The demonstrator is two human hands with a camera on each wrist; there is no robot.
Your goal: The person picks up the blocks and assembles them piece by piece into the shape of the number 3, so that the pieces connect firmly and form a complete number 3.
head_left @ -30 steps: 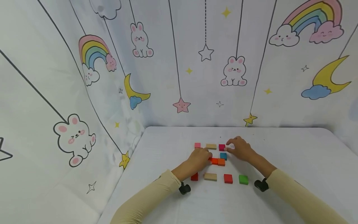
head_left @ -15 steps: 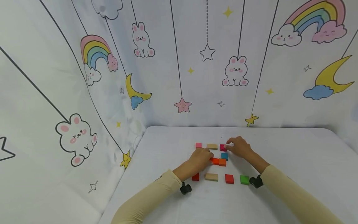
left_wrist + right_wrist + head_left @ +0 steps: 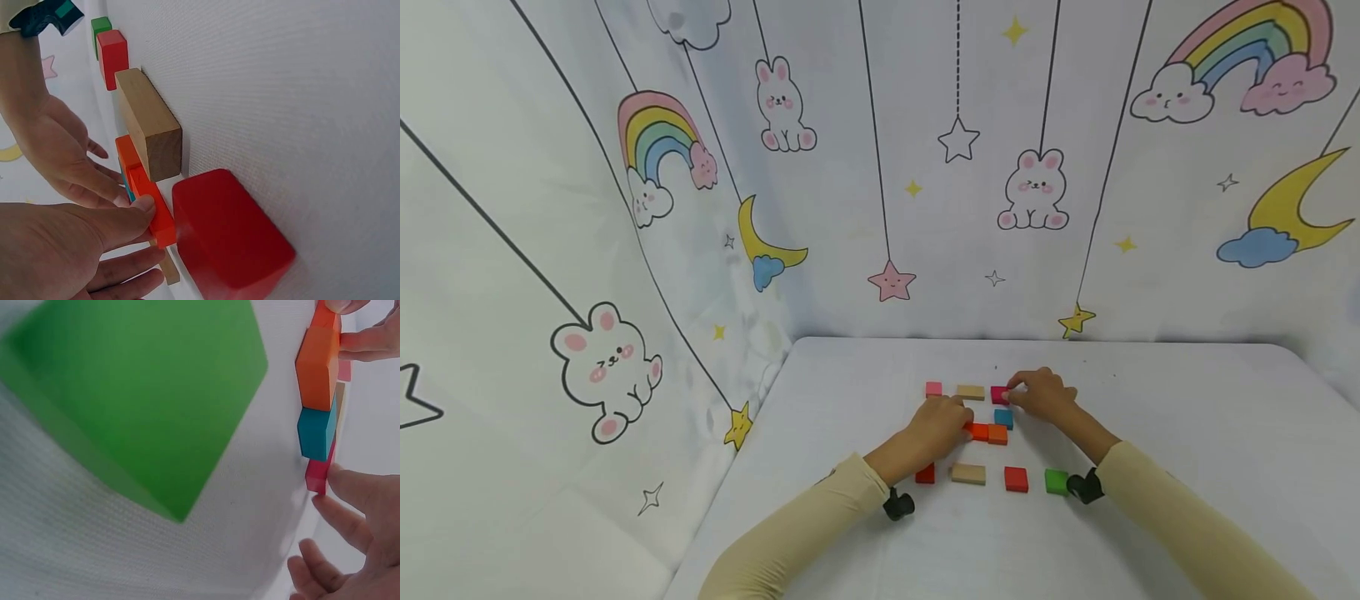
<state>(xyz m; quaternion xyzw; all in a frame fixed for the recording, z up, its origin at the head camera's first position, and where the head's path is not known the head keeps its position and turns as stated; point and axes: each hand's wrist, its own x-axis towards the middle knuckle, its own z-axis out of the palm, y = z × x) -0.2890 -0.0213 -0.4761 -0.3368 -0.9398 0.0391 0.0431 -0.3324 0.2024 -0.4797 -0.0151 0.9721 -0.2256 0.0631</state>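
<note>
Closing in on the small crimson block [image 3: 999, 394] at the far end of the layout, the right hand [image 3: 1043, 393] has shifted slightly left since a second ago, and the dark camera [image 3: 1086, 487] on its wrist now overlaps the edge of the bright green block [image 3: 1056, 482] from overhead. Nearest on the white-covered desk [image 3: 1157, 400], a loose row runs from a dark red block [image 3: 925, 473] beside the left forearm through a flat, tan wooden block [image 3: 968, 474] and a red square block [image 3: 1016, 479] to the green one. Beyond that row, the left hand [image 3: 928, 425] pinches a red-orange block [image 3: 977, 432] between thumb and fingers; a square orange block [image 3: 997, 434] sits against its right end. Just behind the orange one is a teal-blue block [image 3: 1003, 418]. Farthest back stand a pink block [image 3: 933, 389], a second tan wooden block [image 3: 970, 392] and the crimson block, whose right end the right hand touches with its thumb, the gap to the forefinger narrow; whether it grips cannot be told. White cloth [image 3: 850, 217] printed with rabbits and stars hangs behind.
</note>
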